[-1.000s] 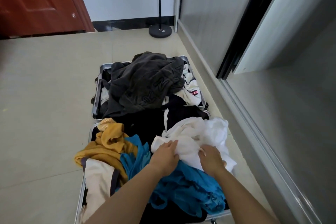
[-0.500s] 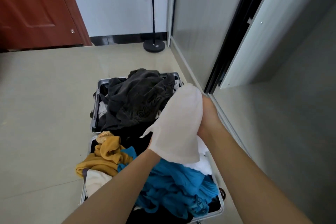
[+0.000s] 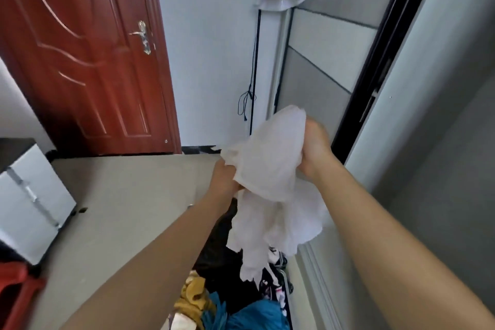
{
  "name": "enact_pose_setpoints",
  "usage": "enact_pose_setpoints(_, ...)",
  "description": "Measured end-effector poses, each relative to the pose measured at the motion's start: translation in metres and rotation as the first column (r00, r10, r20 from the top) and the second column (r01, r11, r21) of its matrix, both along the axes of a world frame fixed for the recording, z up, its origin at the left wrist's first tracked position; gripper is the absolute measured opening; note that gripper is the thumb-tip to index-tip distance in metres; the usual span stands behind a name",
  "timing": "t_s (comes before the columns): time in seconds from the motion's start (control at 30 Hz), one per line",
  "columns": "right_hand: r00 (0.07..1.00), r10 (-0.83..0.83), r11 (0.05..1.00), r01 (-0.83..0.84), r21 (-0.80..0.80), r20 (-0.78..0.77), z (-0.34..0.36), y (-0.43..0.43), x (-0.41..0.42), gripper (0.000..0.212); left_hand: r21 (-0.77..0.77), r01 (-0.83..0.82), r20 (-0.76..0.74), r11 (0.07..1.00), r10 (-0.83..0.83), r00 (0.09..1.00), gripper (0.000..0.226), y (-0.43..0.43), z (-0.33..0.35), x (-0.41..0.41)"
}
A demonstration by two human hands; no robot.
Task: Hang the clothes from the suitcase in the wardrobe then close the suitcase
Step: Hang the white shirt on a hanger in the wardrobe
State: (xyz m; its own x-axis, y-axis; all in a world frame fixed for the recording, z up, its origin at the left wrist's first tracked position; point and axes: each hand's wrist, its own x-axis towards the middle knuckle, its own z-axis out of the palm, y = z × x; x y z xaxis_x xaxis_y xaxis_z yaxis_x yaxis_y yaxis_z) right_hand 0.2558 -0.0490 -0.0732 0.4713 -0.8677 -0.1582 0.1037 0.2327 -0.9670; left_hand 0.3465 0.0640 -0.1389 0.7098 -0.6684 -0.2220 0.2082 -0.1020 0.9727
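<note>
Both hands up before me: my left hand (image 3: 225, 182) pinches a lower edge of the white garment (image 3: 270, 166), and my right hand (image 3: 316, 153) is clenched round its upper bunch, fingertips hidden in the cloth. The garment hangs between and below the two hands. Its loose tail dangles under the right wrist, over the pile (image 3: 249, 316) of dark, yellow and blue clothes. The wardrobe (image 3: 442, 163) opening stands just right of the right hand. No hanger shows in view.

The risks, as I judge them:
- The bunched cloth offers no clear collar or shoulder, so it could hang crooked or slip off.
- The tail could snag on the pile or on the track (image 3: 318, 284) below as I swing right.
- The thin left pinch could let the edge slide free.
</note>
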Motion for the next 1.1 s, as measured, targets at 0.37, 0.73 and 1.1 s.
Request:
enact_pose_setpoints(0.37,0.994,-0.028,0.874,-0.03,-0.486,-0.11,0.169,0.026,0.006,0.033,-0.003,-0.034,0.331,0.999,0.033,0.943,0.035,0.028,0.202,0.028)
enact_pose_setpoints(0.73,0.994,-0.088,0.827,0.039,-0.562,-0.061,0.188,-0.002,0.041,0.02,0.108,0.045,0.383,0.993,-0.083,0.92,0.014,0.012,0.249,0.093)
enact_pose_setpoints(1.1,0.993,-0.081,0.87,0.03,-0.493,-0.083,0.2,-0.044,0.07,0.044,-0.067,-0.058,0.215,0.996,0.071,0.974,0.027,-0.018,0.269,0.146)
